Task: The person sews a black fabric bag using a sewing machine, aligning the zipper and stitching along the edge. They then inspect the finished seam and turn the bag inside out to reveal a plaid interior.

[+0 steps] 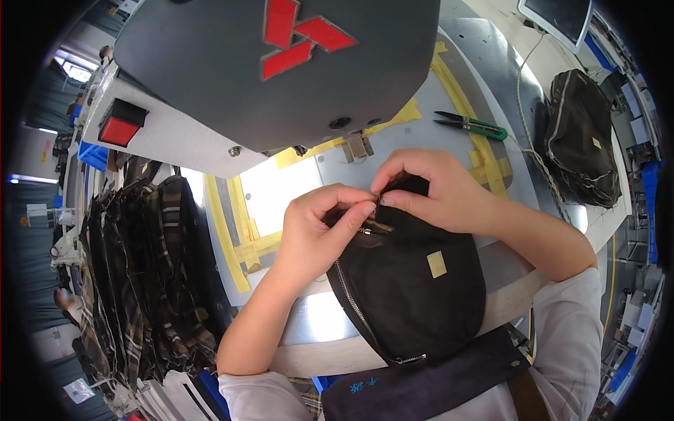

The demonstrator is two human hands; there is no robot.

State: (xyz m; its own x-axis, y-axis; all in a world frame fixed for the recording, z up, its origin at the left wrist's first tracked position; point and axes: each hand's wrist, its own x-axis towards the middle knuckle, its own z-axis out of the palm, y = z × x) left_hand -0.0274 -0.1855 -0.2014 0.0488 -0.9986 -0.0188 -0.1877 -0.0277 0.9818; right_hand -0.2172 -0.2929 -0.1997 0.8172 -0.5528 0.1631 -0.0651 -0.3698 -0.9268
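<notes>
A black fabric bag piece (393, 281) with a curved zipper (357, 309) and a small yellow patch (437, 264) lies over the table's front edge, near my body. My left hand (319, 228) pinches the bag's upper edge, thumb against forefinger. Close beside it, my right hand (439, 189) pinches the same edge, the two sets of fingertips almost touching. A small zipper end (365, 230) shows just below my left thumb. What exactly lies between the fingertips is too small to make out.
Ahead stands a large grey sewing machine head (281, 77) with a red switch (123, 125). Green-handled thread snips (472, 126) lie right of it. Another black bag (583, 140) sits at far right. Plaid and black fabric pieces (147, 274) hang at left. Yellow tape (228, 231) marks the tabletop.
</notes>
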